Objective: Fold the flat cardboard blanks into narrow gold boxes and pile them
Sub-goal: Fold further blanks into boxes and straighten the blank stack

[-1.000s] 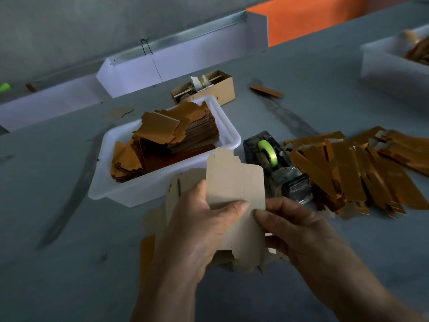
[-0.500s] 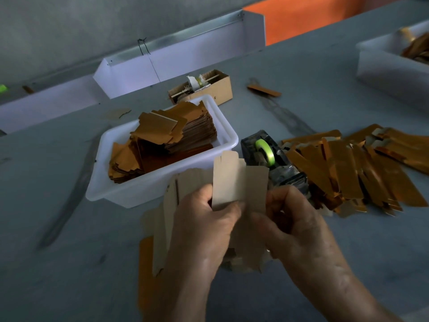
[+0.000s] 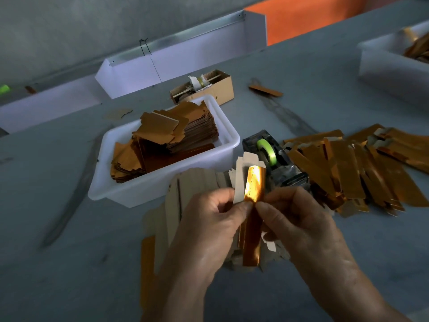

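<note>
Both hands, left hand [image 3: 216, 219] and right hand [image 3: 294, 219], pinch a half-folded gold box blank [image 3: 251, 212] above the counter [image 3: 69, 252]; next, likely closing its seam, then piling it with the finished boxes [image 3: 352, 166]

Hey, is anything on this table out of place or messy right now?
One folded gold box lies alone far back on the table, apart from the heaped pile on the right. A stray cardboard scrap sits behind the white tub.
</note>
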Tool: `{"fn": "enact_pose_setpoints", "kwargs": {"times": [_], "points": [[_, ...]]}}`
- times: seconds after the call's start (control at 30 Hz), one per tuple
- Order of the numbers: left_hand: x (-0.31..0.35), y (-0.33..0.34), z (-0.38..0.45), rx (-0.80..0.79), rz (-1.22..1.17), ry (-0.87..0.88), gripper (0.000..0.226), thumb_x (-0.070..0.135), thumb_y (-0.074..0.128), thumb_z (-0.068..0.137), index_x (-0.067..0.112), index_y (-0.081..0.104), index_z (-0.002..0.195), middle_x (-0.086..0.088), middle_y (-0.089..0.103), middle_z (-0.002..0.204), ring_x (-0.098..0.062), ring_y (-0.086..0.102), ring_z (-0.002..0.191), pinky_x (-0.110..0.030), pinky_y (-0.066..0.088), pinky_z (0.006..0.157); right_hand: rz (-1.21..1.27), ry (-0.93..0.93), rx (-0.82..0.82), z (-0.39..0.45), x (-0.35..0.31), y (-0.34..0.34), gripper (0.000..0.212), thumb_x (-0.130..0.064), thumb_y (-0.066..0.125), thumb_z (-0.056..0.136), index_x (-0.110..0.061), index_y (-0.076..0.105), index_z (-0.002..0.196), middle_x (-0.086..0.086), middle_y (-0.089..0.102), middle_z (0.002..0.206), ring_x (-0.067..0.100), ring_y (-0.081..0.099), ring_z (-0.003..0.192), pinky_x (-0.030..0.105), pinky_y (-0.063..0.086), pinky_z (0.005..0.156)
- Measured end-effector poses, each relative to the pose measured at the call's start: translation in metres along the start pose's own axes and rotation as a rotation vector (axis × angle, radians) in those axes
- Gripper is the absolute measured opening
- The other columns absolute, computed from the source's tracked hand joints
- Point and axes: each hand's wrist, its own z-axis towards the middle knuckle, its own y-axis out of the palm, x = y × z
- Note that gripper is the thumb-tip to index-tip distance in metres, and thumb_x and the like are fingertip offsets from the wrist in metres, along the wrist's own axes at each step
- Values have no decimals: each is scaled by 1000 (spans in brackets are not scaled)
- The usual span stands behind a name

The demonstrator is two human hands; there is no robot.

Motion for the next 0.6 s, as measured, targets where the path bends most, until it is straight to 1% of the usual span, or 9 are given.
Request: {"fn": "enact_pose_setpoints", "kwargs": {"times": [0.07,0.13,0.2,0.23,0.3,0.37,0.43,0.5,0.6], "points": [[1,0,0,-65,-51,-35,10,26,65,87,26,73,92,9,75,85,-6,70,83,-34,54,82,-13,74,40,3,1,-2,56,-59,62,50,-27,61,96,0,69,88,17,67,87,40,55,78],[4,1,-1,-120,-90,-63,9,24,67,85,23,72,92,5,75,86,-9,71,83,-36,54,81,137,152,-34,5,1,-5,42,-47,67,59,-22,67,93,4,71,86,20,68,86,42,53,83],[2,2,0,-118,-60,-77,10,24,68,84,25,68,94,8,75,87,-5,71,82,-28,53,76,302,209,-121,6,-2,-7,24,-31,66,66,-17,72,84,7,71,79,20,69,76,39,53,78],[2,2,0,-105,-35,-72,9,25,68,84,26,66,93,10,74,86,-3,70,81,-24,52,74,343,225,-138,6,-1,-8,21,-27,65,67,-15,72,83,7,71,77,19,69,74,36,52,75],[1,4,0,-66,33,-40,3,29,66,86,32,65,86,19,72,82,5,67,77,-15,48,67,373,251,-131,7,0,-8,23,-24,64,67,-14,72,87,8,72,79,18,70,73,34,52,73],[0,6,-2,-11,115,11,11,32,65,87,38,64,78,28,67,81,12,61,78,-10,44,62,374,265,-107,8,0,-9,30,-25,63,67,-12,70,93,6,72,81,15,70,75,34,51,75],[0,9,-3,55,160,38,12,32,66,87,40,63,78,23,68,79,12,60,80,-8,46,59,366,270,-91,9,0,-8,33,-25,62,67,-12,69,96,5,72,81,14,70,75,34,51,75],[2,13,-3,110,228,61,3,33,66,86,36,66,86,18,68,80,7,62,78,-5,46,59,366,265,-74,9,-1,-7,33,-24,62,67,-11,67,98,4,71,78,16,69,72,33,52,71],[6,18,-3,170,289,41,8,33,68,85,35,63,91,17,66,81,6,61,72,-1,44,56,355,258,-41,9,-1,-7,30,-22,64,67,-12,67,95,5,71,79,19,68,73,37,55,72]]}}
